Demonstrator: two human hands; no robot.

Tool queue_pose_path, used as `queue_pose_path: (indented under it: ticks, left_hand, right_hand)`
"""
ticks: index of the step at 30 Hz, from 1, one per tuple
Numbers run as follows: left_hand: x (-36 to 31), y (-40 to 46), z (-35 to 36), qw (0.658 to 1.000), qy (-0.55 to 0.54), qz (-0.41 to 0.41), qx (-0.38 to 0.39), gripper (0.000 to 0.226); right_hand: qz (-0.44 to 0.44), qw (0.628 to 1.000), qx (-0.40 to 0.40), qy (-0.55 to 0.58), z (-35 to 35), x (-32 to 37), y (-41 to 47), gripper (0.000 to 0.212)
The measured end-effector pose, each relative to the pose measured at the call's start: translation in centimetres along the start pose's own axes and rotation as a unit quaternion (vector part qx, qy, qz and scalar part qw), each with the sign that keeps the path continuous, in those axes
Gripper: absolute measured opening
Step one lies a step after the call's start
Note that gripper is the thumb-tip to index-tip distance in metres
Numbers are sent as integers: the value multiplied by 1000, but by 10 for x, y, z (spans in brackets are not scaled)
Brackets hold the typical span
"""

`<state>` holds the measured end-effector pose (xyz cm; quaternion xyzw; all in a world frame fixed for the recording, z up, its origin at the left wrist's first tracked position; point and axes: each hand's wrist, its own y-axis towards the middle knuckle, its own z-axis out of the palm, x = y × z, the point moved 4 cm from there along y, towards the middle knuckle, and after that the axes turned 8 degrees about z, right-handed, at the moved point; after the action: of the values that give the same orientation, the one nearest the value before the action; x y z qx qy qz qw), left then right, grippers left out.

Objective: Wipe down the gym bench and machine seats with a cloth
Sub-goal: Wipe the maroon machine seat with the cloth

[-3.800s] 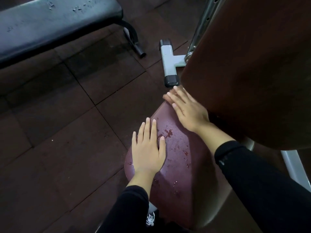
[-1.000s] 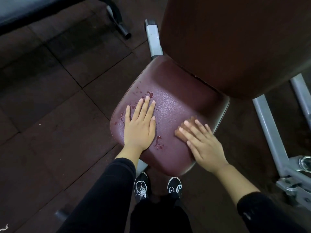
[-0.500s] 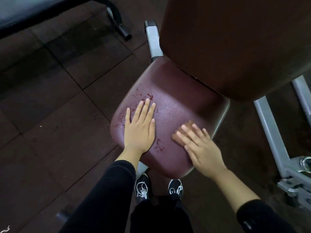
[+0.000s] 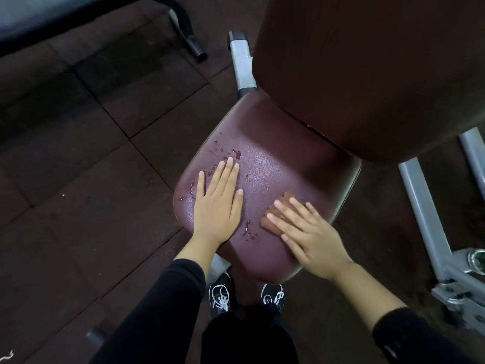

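Observation:
A maroon padded machine seat (image 4: pixel 278 164) fills the middle of the head view, with water droplets (image 4: pixel 236 153) scattered on its left part. My left hand (image 4: pixel 219 204) lies flat on the seat's left side, fingers straight. My right hand (image 4: pixel 307 232) presses a small brown cloth (image 4: pixel 278 209) flat against the seat's front right, fingers spread over it. Most of the cloth is hidden under the fingers. The brown backrest (image 4: pixel 367 69) rises over the seat's far side.
A grey metal frame (image 4: pixel 425 214) with bolts stands to the right of the seat. A black bench (image 4: pixel 52 19) with a curved black leg (image 4: pixel 186 30) sits at the top left. Dark rubber floor tiles (image 4: pixel 78 153) surround the seat; my shoes (image 4: pixel 221 298) are below its front edge.
My right hand has slid the cloth from the seat's far end to its front right, then slightly left over the last second. My left hand stays flat in place.

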<state>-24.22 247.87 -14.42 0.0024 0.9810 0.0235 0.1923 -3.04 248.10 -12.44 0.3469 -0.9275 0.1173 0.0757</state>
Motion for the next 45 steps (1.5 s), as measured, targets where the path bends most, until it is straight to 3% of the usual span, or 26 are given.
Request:
queue_pose_path:
  ticks: [5,10,19,26,31,36,40,43,45]
  left_hand:
    - [24,-4,-14,995,20,-96,-33,57]
    - [61,-10,-19,981,-55,-186,-6,63]
    - [62,-15,-19,975,-110,-189,-35,56]
    - [64,-16,-16,974,-117,-188,-55,55]
    - [66,-16,-15,971,-137,-181,-73,54]
    - [66,-17,-16,971,-135,-185,-70,54]
    - [65,-17,-17,971,-131,-190,-68,55]
    - [65,-16,-17,970,-130,-193,-71,55]
    - [65,-16,-16,970,-131,-193,-73,55]
  right_hand:
    - [103,994,-23,16,-13,-10,57,48]
    - [80,997,-19,-5,-21,24,138,51]
    - [-17,999,10,-29,-24,16,156,56]
    - [111,993,-21,-37,-25,32,211,63]
    - [-23,999,-35,-25,-11,90,208,47]
    - [-91,995,-20,-34,-9,59,159,50]
    - [-12,999,-18,-40,-21,18,178,52]
    - [78,995,-51,-39,-23,34,209,55]
    - [70,995,-44,-46,-18,60,220,54]
